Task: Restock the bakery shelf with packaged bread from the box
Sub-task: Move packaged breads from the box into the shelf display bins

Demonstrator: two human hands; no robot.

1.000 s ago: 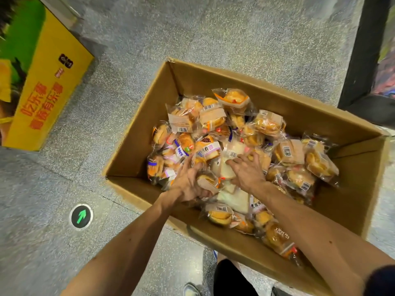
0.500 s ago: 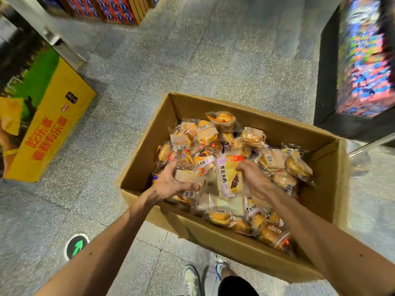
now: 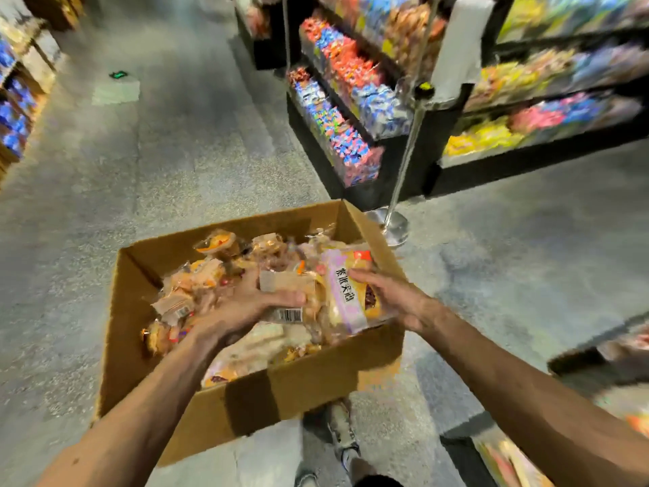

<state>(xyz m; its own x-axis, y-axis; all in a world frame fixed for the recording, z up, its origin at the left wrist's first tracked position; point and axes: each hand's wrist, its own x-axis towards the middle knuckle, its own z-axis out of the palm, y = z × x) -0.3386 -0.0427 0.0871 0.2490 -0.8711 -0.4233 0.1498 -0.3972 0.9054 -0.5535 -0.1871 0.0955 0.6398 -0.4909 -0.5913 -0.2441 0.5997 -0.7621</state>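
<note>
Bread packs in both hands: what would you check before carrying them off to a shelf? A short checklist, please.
1. Left hand grips the barcode pack: ok.
2. Right hand grips the purple pack: ok.
3. Both packs clear of the box: not ok, they hang over the pile inside.
4. Way past the box free: not ok, a pole stands close by its far right corner.
5. Bakery shelf picked out: cannot tell, the shelves are too blurred to read.
</note>
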